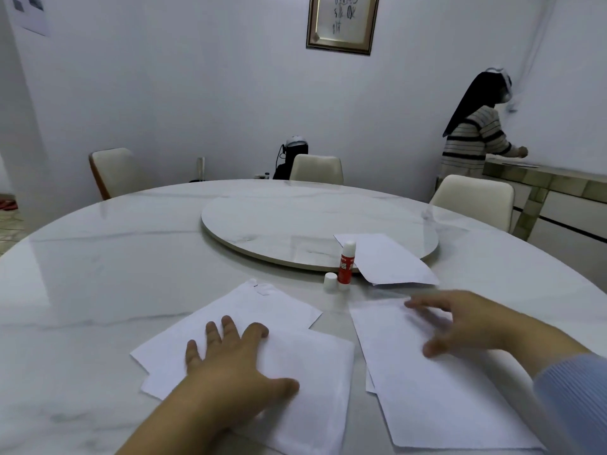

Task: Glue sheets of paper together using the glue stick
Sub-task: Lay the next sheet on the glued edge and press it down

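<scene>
Both hands flat on paper: left hand (230, 359) | right hand (460, 323) | glue stick (346, 262) beyond, untouched

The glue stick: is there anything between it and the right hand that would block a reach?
Nothing visible blocks it. The glue stick stands upright beyond the right hand, with only flat paper and bare table between them. Its cap stands just left of it, off that line.

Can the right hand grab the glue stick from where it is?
Probably yes. The glue stick stands upright just beyond the right hand, with its cap beside it. Only bare table and flat paper lie between, so nothing blocks a short reach forward.
</scene>
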